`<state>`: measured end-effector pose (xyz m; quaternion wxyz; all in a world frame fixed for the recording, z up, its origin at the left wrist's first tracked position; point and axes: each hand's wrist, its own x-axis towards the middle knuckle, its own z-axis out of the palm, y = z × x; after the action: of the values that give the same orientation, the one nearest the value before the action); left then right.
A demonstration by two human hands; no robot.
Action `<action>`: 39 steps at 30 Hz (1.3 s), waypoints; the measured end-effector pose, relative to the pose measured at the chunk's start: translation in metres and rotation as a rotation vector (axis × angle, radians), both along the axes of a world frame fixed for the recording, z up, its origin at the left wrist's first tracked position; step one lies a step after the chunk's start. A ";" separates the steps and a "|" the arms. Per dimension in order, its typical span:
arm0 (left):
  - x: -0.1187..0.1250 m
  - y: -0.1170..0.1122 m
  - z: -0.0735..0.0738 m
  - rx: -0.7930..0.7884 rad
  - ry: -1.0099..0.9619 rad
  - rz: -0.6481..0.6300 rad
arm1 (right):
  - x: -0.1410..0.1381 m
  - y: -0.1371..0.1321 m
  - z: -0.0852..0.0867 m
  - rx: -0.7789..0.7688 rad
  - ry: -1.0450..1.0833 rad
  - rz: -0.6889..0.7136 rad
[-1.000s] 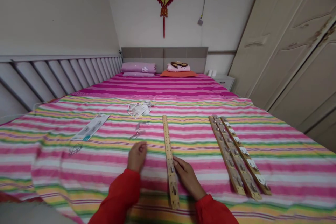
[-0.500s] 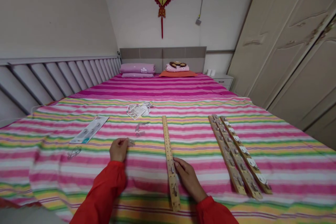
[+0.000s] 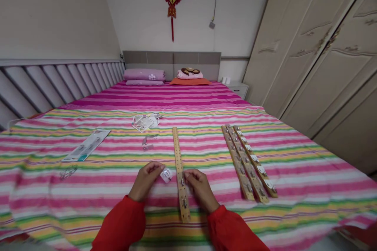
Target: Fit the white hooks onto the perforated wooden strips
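Between the fingertips of my left hand [image 3: 147, 180] is a small clear plastic piece [image 3: 166, 175] with a pale round shape on it; its exact kind is too small to tell. A narrow wooden strip [image 3: 178, 160], with small holes along its length, lies lengthwise in front of me. Small metal hooks [image 3: 184, 202] are fixed on its near part. My right hand [image 3: 202, 188] has its fingers closed at the strip's right edge, beside a metal fitting. The clear piece is just left of the strip, apart from it.
Three similar strips with hooks [image 3: 247, 162] lie side by side at right. Small clear pieces [image 3: 148, 147], a pile of packets [image 3: 144, 122], a long blister pack [image 3: 88, 145] and a wire loop [image 3: 68, 171] lie on the striped bedsheet [image 3: 118, 211].
My left hand has come right and nearer the strip, bringing the clear piece with it. My right hand's fingers have closed in at the strip's edge. The whole view has shifted slightly.
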<state>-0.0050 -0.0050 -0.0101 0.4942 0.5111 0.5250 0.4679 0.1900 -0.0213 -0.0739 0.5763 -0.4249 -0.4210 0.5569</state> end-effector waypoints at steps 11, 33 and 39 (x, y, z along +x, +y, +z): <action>0.040 -0.007 0.002 0.008 0.006 -0.069 | -0.003 -0.012 0.029 -0.100 0.152 0.111; 0.052 0.049 -0.051 -0.067 -0.055 0.144 | -0.011 0.050 -0.009 -0.113 0.059 -0.124; 0.052 0.051 -0.059 -0.087 -0.001 0.148 | -0.012 0.052 -0.016 -0.115 -0.013 -0.143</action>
<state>0.0470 0.0465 -0.0693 0.4802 0.4485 0.5811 0.4801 0.1783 0.0311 -0.0896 0.5868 -0.4897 -0.3605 0.5347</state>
